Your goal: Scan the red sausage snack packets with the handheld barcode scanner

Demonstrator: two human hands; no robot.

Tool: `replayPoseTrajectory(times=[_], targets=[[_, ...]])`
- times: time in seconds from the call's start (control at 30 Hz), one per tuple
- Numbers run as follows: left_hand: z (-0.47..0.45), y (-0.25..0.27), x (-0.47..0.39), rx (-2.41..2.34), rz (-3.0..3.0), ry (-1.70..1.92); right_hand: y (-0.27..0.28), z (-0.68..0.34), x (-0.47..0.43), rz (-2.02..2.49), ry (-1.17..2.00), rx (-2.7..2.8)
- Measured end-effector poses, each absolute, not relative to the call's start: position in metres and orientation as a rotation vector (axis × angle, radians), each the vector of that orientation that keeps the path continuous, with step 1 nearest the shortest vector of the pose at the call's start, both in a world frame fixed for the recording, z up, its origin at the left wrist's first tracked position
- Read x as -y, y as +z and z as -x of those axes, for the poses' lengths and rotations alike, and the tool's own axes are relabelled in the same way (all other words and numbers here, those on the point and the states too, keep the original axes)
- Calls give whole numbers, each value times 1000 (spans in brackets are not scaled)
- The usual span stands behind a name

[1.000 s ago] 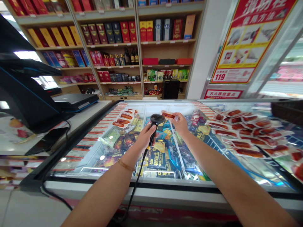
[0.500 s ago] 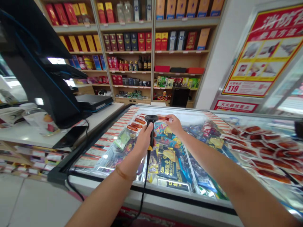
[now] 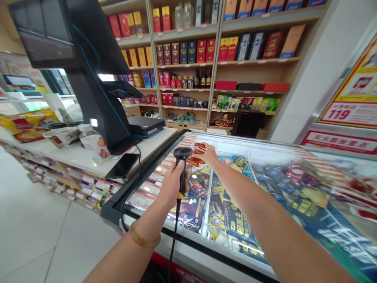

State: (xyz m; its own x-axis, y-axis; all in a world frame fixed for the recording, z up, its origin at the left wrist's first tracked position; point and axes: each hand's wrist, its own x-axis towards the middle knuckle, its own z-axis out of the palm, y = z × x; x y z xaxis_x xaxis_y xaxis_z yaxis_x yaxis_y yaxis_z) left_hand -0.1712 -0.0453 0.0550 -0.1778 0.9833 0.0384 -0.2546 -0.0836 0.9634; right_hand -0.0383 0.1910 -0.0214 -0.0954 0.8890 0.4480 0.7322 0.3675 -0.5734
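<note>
My left hand [image 3: 172, 182] is wrapped around the handle of a black barcode scanner [image 3: 182, 173], whose head points away from me and whose cord hangs down. Just beyond it, to the right, my right hand [image 3: 209, 154] has its fingers at the right edge of a clear pack of sausages [image 3: 199, 151]. That pack lies with reddish-brown sausages showing, and its sausages run together with those just in front of it. Both hands are over the glass top of a chest freezer [image 3: 141, 198]. Part of the pack is hidden by my fingers.
More sausage packs [image 3: 362, 196] lie at the right on the glass. Under it show bagged frozen goods [image 3: 218, 204]. Left is a counter [image 3: 110, 167] with a phone [image 3: 123, 165] and a checkout screen stand [image 3: 103, 98]. Shelves of boxes [image 3: 184, 53] stand behind.
The view has turned left. My right hand has moved left across the glass with the sausage pack, to the sausages lying there. My left hand keeps its hold on the scanner.
</note>
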Motion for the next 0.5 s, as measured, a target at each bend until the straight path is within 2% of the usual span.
replayPoseTrajectory(times=[0.4,0.5], targets=[[183,54,36,-1079,-917,1502,-22,95,-209,1408,339,1892],[188,55,37,-1099,-919,1508,-21,99,-212,1444,277,1901]])
